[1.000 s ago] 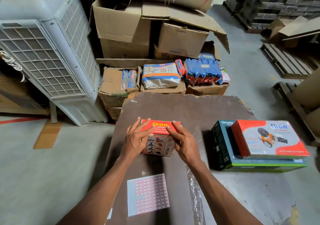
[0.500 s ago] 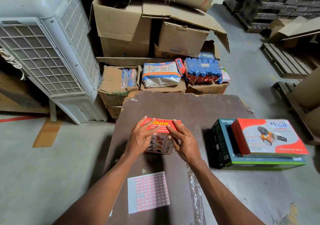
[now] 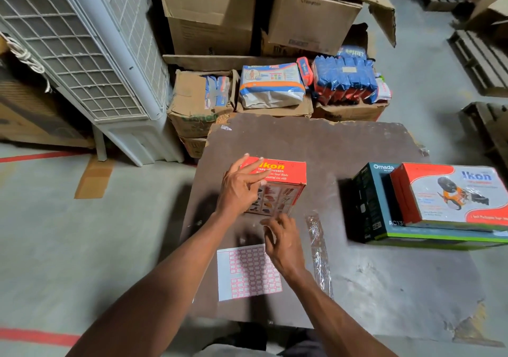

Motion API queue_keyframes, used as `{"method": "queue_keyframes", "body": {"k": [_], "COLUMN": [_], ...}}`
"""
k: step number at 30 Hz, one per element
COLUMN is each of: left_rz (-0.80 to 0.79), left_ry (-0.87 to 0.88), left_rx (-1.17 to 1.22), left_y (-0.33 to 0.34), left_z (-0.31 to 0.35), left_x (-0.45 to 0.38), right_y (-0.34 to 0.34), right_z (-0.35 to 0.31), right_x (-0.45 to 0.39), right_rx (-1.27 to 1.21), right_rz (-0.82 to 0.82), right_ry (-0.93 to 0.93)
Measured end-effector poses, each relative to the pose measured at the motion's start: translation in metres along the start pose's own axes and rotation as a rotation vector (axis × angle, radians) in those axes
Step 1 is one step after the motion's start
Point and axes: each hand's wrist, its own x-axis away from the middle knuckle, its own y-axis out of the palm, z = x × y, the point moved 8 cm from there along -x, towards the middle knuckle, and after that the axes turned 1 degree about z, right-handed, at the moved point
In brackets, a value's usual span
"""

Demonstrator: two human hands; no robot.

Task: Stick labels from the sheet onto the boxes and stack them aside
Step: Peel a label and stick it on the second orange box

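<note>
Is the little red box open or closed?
Closed. The red box shows no lifted flap, and the left hand rests flat on top.

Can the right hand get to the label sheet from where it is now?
Probably yes. The right hand hovers over the label sheet's top right corner with nothing between them; the left hand is up on the red box, out of the way.

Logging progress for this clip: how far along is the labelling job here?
Done, it seems: two boxes stacked aside, the Ikon box on the Omada box. In hand: left hand rests on the Ikon tape dispenser box; right hand reaches over the label sheet. Left: labelling and stacking this box.
</note>
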Motion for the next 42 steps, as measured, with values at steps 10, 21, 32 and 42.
{"method": "queue_keyframes", "body": {"k": [10, 21, 32, 42], "left_rz": [0.001, 0.007, 0.029, 0.024], "left_ry": [-0.014, -0.012, -0.011, -0.01], "left_rx": [0.035, 0.046, 0.055, 0.069], "left_y": [0.001, 0.001, 0.003, 0.003], "left_z": [0.001, 0.001, -0.001, -0.004], "left_x": [0.002, 0.004, 0.002, 0.003], "right_y": [0.128, 0.139, 0.143, 0.144], "right_z": [-0.008, -0.023, -0.025, -0.03], "right_x": [0.061, 0.062, 0.058, 0.055], "right_rx": [0.046, 0.106, 0.153, 0.193], "right_rz": [-0.566, -0.686, -0.688, -0.706], "right_ry": [0.089, 0.183, 0.167, 0.109]}}
